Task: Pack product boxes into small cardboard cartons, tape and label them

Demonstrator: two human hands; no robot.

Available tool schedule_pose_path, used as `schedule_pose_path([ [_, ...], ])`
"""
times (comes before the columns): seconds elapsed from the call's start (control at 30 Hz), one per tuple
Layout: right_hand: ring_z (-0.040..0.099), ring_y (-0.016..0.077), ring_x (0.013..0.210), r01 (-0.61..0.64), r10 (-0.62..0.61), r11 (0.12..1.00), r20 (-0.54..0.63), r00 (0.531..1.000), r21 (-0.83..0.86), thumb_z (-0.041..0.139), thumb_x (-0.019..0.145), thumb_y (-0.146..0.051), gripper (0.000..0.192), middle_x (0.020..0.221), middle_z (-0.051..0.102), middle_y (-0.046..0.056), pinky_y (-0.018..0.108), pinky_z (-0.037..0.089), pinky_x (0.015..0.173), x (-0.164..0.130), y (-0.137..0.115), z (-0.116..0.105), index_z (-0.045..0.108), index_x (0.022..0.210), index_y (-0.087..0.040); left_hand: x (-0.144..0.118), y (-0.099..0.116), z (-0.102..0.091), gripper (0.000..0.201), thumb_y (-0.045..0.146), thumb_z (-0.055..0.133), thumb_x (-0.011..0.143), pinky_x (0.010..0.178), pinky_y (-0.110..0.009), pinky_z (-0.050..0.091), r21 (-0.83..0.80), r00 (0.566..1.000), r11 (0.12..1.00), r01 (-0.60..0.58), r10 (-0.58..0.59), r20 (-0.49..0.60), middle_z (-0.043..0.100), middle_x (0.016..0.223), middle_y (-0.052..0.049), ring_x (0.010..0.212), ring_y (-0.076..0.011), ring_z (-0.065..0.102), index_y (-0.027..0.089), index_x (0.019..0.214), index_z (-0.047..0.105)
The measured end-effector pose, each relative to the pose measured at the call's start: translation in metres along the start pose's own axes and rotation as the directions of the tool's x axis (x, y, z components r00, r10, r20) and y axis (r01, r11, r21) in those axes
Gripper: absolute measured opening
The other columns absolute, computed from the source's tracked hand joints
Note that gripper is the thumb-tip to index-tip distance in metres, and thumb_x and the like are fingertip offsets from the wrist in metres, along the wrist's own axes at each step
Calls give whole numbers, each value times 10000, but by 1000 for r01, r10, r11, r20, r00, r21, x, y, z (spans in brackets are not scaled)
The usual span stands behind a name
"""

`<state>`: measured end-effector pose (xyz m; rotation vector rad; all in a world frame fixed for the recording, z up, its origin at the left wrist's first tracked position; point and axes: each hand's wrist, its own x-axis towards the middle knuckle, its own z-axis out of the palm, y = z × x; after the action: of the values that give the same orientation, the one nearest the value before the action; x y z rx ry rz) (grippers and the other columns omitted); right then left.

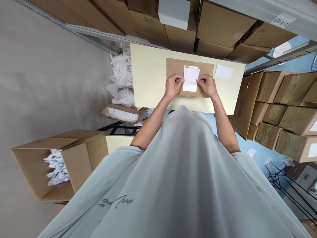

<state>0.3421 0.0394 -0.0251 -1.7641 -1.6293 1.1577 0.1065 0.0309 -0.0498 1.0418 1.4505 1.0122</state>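
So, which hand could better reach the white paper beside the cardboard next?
Probably the right hand, at the right edge of the label and nearer the white paper than the left hand.

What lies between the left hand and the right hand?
The head view shows a yellow-marked white sheet over brown cardboard; the left hand and the right hand hold its opposite side edges.

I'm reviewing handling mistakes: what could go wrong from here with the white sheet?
The sheet, pinched at its sides by the left hand and right hand, might crease or skew over the cardboard if they move unevenly. The white slip near the right hand could be knocked.
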Motion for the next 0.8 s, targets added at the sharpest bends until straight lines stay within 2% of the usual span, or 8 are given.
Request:
schedule_pose_path([
  [0.17,680,231,932,2,-2,999,-6,1000,-43,772,990,-376,166,1044,755,70,446,593,996,-2,1,3,752,925,-224,-3,1,-2,215,205,907,847,895,-368,532,85,998,995,-48,45,31,707,864,-38,814,-207,596,243,754,717],
  [0.27,660,235,952,22,-22,995,2,1000,-99,813,938,-295,95,1031,731,58,434,578,984,-3,2,6,752,957,-225,-9,6,-4,214,204,927,796,947,-401,532,127,996,989,-77,72,44,707,868,-42,864,-238,591,257,774,721],
  [0.4,621,276,1015,75,-80,970,-14,997,-230,957,796,-248,329,1037,704,55,471,548,1026,-9,3,13,748,1049,-233,-16,14,-4,462,113,1043,577,982,-428,512,197,992,975,-102,86,90,703,924,-45,968,-284,578,269,842,698],
  [0.47,607,284,1007,84,-99,957,-42,994,-279,971,789,-246,356,1028,703,53,473,533,1029,-11,2,17,739,1060,-234,-18,16,-3,548,102,1076,529,975,-424,505,229,991,967,-114,94,96,694,937,-44,987,-292,573,269,872,682],
  [0.53,605,282,986,72,-98,950,-70,993,-305,944,839,-261,291,998,703,51,457,523,1015,-13,0,20,735,1039,-230,-17,16,-1,519,123,1075,587,966,-416,501,271,992,956,-114,95,85,683,918,-40,971,-286,578,267,875,668],
  [0.63,612,281,969,38,-79,942,-108,991,-334,859,955,-331,167,947,703,51,435,515,1004,-12,-5,25,736,999,-227,-14,18,2,352,172,985,795,971,-397,503,404,994,909,-105,85,68,692,908,-39,970,-272,611,265,878,655],
  [0.7,624,284,975,16,-66,936,-131,989,-350,794,1021,-393,180,934,714,61,428,514,1007,-10,-8,27,738,975,-228,-12,19,5,245,220,896,924,970,-382,508,517,995,851,-99,76,66,721,930,-43,1012,-269,645,266,894,657],
  [0.8,658,286,997,-17,-42,931,-153,987,-364,717,1081,-459,265,968,753,85,420,524,1011,-7,-12,31,733,947,-231,-9,20,9,194,325,814,1027,948,-367,516,639,997,766,-77,57,53,761,960,-50,1063,-268,689,266,912,669],
])
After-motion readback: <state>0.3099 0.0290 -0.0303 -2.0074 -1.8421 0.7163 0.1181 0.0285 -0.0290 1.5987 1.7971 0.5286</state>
